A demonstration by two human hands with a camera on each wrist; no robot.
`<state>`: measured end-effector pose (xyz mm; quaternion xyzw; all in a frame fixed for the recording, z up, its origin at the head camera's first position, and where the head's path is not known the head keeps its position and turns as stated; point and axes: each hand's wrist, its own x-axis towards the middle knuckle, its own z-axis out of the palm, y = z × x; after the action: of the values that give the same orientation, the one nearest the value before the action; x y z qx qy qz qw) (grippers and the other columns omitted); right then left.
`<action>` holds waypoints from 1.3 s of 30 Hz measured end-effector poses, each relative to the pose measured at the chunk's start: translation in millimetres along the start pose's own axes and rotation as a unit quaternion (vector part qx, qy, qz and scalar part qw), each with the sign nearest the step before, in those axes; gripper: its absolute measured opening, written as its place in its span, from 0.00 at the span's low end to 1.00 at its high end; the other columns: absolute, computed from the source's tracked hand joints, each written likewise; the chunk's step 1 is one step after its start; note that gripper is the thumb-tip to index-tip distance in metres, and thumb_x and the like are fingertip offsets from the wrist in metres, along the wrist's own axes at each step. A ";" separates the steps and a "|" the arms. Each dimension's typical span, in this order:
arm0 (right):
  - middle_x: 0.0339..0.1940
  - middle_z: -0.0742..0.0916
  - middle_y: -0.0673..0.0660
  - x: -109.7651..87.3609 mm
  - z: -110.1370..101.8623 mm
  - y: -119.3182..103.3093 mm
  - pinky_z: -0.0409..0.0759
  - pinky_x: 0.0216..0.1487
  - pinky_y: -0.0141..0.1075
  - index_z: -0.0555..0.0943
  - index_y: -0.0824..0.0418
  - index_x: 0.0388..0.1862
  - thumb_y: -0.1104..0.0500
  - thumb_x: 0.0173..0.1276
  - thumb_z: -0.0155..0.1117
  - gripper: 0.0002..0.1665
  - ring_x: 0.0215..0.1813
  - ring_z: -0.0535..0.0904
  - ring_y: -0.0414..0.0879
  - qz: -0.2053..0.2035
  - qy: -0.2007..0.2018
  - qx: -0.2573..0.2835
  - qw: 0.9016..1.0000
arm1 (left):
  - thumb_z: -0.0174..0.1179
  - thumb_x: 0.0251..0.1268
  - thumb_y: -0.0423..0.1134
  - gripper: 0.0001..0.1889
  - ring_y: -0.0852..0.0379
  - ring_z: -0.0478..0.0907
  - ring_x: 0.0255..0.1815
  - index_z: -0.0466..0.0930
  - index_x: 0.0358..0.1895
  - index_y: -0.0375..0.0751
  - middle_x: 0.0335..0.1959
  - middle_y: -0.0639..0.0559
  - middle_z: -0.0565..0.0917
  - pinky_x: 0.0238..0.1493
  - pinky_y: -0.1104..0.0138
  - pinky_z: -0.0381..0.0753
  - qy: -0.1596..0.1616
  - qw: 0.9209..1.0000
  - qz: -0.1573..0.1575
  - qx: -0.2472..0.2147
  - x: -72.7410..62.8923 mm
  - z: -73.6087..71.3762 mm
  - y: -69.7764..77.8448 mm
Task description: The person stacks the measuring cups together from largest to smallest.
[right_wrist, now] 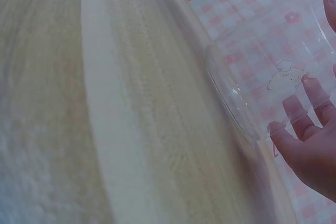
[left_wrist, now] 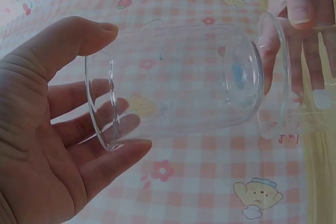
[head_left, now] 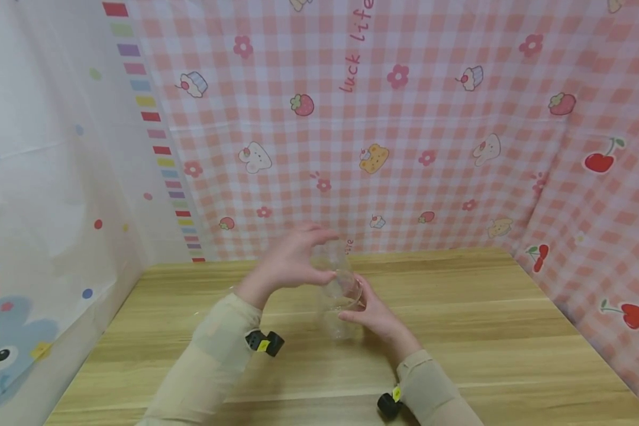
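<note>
Two clear plastic cups are held one above the other over the wooden table. My left hand [head_left: 293,260] grips the upper cup [left_wrist: 178,82] round its rim, thumb on one side and fingers on the other. The upper cup's base is right at the open rim of the lower cup [head_left: 338,325] in the left wrist view. My right hand [head_left: 375,310] holds the lower cup near its rim from the right side. In the right wrist view, fingers [right_wrist: 299,119] lie along the lower cup's see-through wall.
A wood-grain table [head_left: 458,331] spreads beneath both hands. Behind it hangs a pink checked cloth [head_left: 426,124], with a white printed cloth [head_left: 58,195] on the left. Faint glints of something transparent show on the table left of the cups.
</note>
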<state>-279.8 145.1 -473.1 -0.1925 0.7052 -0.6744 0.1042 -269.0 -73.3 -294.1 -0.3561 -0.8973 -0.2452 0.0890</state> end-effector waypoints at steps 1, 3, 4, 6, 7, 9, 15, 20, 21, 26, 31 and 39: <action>0.76 0.62 0.67 0.0 0.2 -0.3 0.68 0.68 0.52 0.49 0.58 0.79 0.66 0.60 0.73 0.56 0.74 0.60 0.64 -0.002 -0.001 0.000 1.000 | 0.76 0.47 0.46 0.36 0.49 0.74 0.60 0.77 0.65 0.48 0.63 0.46 0.76 0.57 0.51 0.77 -0.003 1.000 0.002 0.000 0.7 0.8 -0.2; 0.76 0.63 0.66 0.0 0.7 -1.0 0.68 0.68 0.51 0.50 0.57 0.79 0.67 0.60 0.73 0.56 0.73 0.60 0.63 -0.008 -0.003 0.002 1.000 | 0.76 0.46 0.45 0.37 0.49 0.73 0.61 0.77 0.65 0.47 0.64 0.46 0.76 0.58 0.51 0.76 -0.007 1.000 0.005 0.001 2.0 2.6 -1.1; 0.76 0.63 0.66 0.0 0.8 -1.0 0.68 0.68 0.51 0.50 0.57 0.79 0.67 0.60 0.73 0.55 0.73 0.61 0.62 -0.009 -0.003 0.006 1.000 | 0.76 0.46 0.45 0.37 0.49 0.73 0.62 0.77 0.65 0.47 0.64 0.46 0.76 0.59 0.51 0.76 -0.008 1.000 0.004 0.003 2.5 3.5 -1.6; 0.75 0.64 0.66 -0.3 0.9 -0.7 0.70 0.66 0.49 0.50 0.58 0.78 0.67 0.60 0.73 0.55 0.72 0.62 0.62 -0.013 -0.007 0.006 1.000 | 0.76 0.46 0.46 0.37 0.48 0.73 0.62 0.77 0.65 0.47 0.64 0.46 0.76 0.58 0.51 0.76 -0.011 1.000 0.005 0.009 3.6 5.3 -2.8; 0.75 0.64 0.67 -0.2 0.9 -0.6 0.71 0.66 0.49 0.50 0.58 0.78 0.67 0.60 0.73 0.55 0.72 0.63 0.62 -0.015 -0.009 0.007 1.000 | 0.76 0.45 0.46 0.37 0.48 0.73 0.62 0.77 0.65 0.46 0.64 0.46 0.75 0.59 0.51 0.76 -0.013 1.000 0.005 0.012 4.1 6.2 -3.5; 0.75 0.64 0.67 -0.2 0.7 0.1 0.72 0.65 0.48 0.50 0.59 0.78 0.66 0.61 0.73 0.54 0.71 0.64 0.63 -0.016 -0.011 0.007 1.000 | 0.76 0.46 0.46 0.37 0.48 0.73 0.62 0.77 0.65 0.47 0.65 0.46 0.75 0.58 0.51 0.77 -0.019 1.000 0.002 0.017 5.2 8.0 -4.8; 0.75 0.63 0.67 0.4 -0.2 0.4 0.70 0.66 0.50 0.50 0.57 0.78 0.66 0.61 0.72 0.54 0.71 0.64 0.64 -0.009 -0.010 0.002 1.000 | 0.75 0.46 0.48 0.37 0.49 0.75 0.61 0.77 0.65 0.51 0.66 0.49 0.75 0.54 0.53 0.79 -0.038 0.999 -0.007 0.033 8.7 12.9 -6.9; 0.76 0.63 0.67 -0.1 0.0 0.7 0.66 0.69 0.52 0.50 0.57 0.79 0.67 0.60 0.72 0.55 0.73 0.61 0.64 -0.005 -0.003 -0.005 1.000 | 0.76 0.46 0.47 0.37 0.48 0.75 0.61 0.76 0.66 0.51 0.65 0.49 0.75 0.57 0.52 0.78 -0.055 0.998 -0.009 0.031 10.8 16.6 -6.2; 0.76 0.63 0.67 -0.2 0.0 0.7 0.67 0.69 0.53 0.50 0.57 0.79 0.67 0.60 0.72 0.55 0.73 0.62 0.64 -0.004 -0.002 -0.007 1.000 | 0.76 0.46 0.46 0.37 0.49 0.75 0.61 0.76 0.66 0.50 0.65 0.49 0.75 0.57 0.52 0.77 -0.058 0.998 -0.009 0.031 11.3 17.5 -6.2; 0.76 0.63 0.66 -0.7 -0.1 0.3 0.65 0.69 0.54 0.51 0.56 0.79 0.66 0.59 0.73 0.56 0.73 0.62 0.63 0.000 0.002 -0.011 1.000 | 0.77 0.46 0.46 0.37 0.51 0.75 0.59 0.77 0.65 0.49 0.63 0.51 0.77 0.56 0.54 0.78 -0.068 0.997 -0.012 0.034 12.8 22.3 -6.0; 0.77 0.62 0.66 -0.6 0.0 1.7 0.65 0.69 0.52 0.51 0.57 0.78 0.66 0.60 0.73 0.55 0.74 0.61 0.63 -0.004 0.001 -0.009 1.000 | 0.77 0.45 0.46 0.37 0.51 0.75 0.59 0.77 0.65 0.48 0.63 0.50 0.77 0.57 0.54 0.77 -0.077 0.996 -0.021 0.033 12.5 27.0 -6.0; 0.78 0.60 0.67 -1.5 0.3 1.4 0.65 0.69 0.53 0.49 0.57 0.79 0.67 0.60 0.72 0.56 0.73 0.61 0.65 -0.004 -0.004 0.002 1.000 | 0.77 0.44 0.45 0.38 0.50 0.72 0.64 0.76 0.65 0.46 0.65 0.49 0.76 0.63 0.53 0.73 -0.084 0.995 -0.015 0.043 15.3 35.4 -8.9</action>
<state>-278.5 145.4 -474.7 -0.1981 0.7028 -0.6752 0.1045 -285.7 -51.9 -322.9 -0.3582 -0.9164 -0.1771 0.0244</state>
